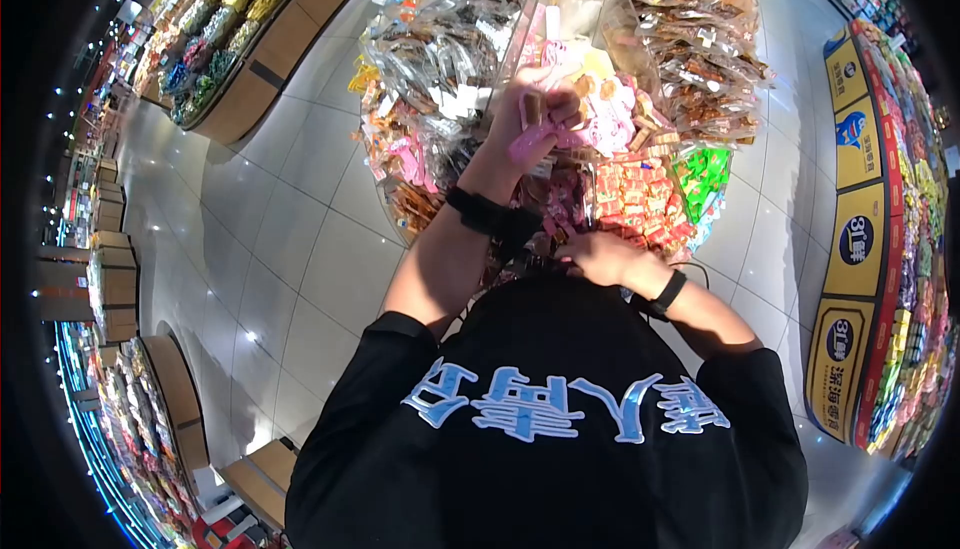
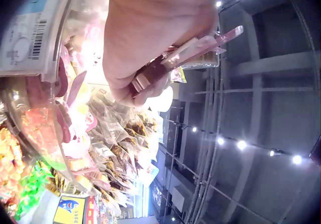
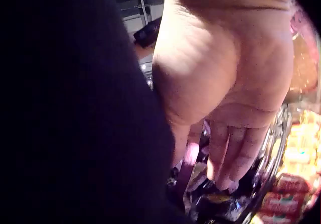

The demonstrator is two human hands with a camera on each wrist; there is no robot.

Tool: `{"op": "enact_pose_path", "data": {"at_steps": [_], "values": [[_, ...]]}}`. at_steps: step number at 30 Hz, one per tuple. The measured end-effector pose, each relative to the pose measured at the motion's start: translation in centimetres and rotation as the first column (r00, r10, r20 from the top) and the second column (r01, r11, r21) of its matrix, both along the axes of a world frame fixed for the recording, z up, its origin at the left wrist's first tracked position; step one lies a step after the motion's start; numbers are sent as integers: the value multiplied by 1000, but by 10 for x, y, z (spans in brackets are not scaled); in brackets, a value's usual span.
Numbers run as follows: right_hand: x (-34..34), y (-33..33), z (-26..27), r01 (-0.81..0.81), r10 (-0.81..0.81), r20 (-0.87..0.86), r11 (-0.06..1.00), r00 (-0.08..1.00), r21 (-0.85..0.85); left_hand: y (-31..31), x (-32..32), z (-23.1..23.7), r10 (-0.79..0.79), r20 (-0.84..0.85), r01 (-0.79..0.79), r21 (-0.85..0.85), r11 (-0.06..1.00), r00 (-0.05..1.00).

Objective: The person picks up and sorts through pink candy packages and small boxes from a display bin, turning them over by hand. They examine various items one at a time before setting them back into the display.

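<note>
In the head view, my left hand (image 1: 545, 114) is raised over the display of packets, fingers curled round pink-wrapped packets (image 1: 532, 142) with a brown part showing. The left wrist view shows these flat, pink, clear-edged wrappers jutting out past the fingers of the left hand (image 2: 155, 38). Close to my body, the right hand (image 1: 600, 257) reaches down into the near part of the display. Seen from the right wrist, its fingers point downward, fairly straight, among dark shiny packets (image 3: 220, 204). A pink packet (image 3: 190, 156) lies by the thumb and fingers.
Red packets (image 1: 640, 199) and green packets (image 1: 705, 179) fill sections on the right. Clear-bagged goods (image 1: 440, 49) pile up at the left, brown bagged goods (image 1: 700, 49) at the right. A clear divider with a price label (image 2: 25, 43) stands beside the left hand. Tiled floor (image 1: 290, 219) surrounds the display.
</note>
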State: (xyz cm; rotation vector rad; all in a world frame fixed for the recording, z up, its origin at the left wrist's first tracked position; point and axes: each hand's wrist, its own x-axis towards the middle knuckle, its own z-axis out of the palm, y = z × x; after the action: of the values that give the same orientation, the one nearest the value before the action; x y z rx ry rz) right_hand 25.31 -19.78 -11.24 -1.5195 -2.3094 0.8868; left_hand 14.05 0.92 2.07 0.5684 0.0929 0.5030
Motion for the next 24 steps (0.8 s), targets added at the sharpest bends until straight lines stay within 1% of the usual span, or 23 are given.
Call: {"op": "enact_pose_path", "data": {"at_steps": [1,2,3,5,8,10,12,13,15,16,17,18,19,20,21,23,24], "values": [[-4,1,1,-6,8,26,996,1000,-90,0,-1,1,-19,26,19,-3,1000,999],[-7,6,-6,7,-7,1,977,1000,-214,0,-2,2,-37,51,37,-6,999,998],[-10,9,-1,78,-97,-50,950,994,-301,0,-3,5,-54,76,55,-10,998,996],[-6,12,-9,39,-53,-63,978,997,-205,-3,-5,8,-92,150,105,-85,991,984],[-2,13,13,66,-68,-12,991,998,-115,-3,-7,11,-113,192,143,-152,978,975],[8,12,38,135,-142,-84,987,986,-84,-3,-9,13,-136,216,169,-145,975,967],[14,6,78,225,-240,-206,970,949,-93,-5,-11,13,-150,239,185,-131,974,959],[20,6,91,226,-241,-222,970,945,-90,-6,-11,13,-153,250,188,-120,975,956],[26,0,113,343,-347,-359,936,866,-77,-9,-13,15,-156,256,189,-112,976,954],[31,-5,122,377,-383,-422,921,822,-101,-10,-13,18,-154,253,188,-114,976,955],[36,-8,126,370,-369,-562,921,740,-118,-11,-13,19,-147,249,181,-120,976,957],[39,-9,129,351,-357,-733,920,579,-171,-12,-13,20,-140,245,175,-126,976,959],[40,-8,133,320,-336,-860,922,383,-217,-13,-12,19,-127,241,163,-137,977,962],[39,-11,141,411,-412,-857,871,310,-270,-14,-11,20,-117,238,157,-155,975,964],[43,-8,143,418,-348,-900,882,263,-219,-15,-11,21,-107,236,150,-173,973,966],[32,0,146,446,-272,-962,858,-27,-255,-17,-9,24,-85,234,138,-220,966,969],[27,4,147,487,-268,-962,834,-55,-260,-18,-8,25,-71,232,128,-241,962,970]]}}
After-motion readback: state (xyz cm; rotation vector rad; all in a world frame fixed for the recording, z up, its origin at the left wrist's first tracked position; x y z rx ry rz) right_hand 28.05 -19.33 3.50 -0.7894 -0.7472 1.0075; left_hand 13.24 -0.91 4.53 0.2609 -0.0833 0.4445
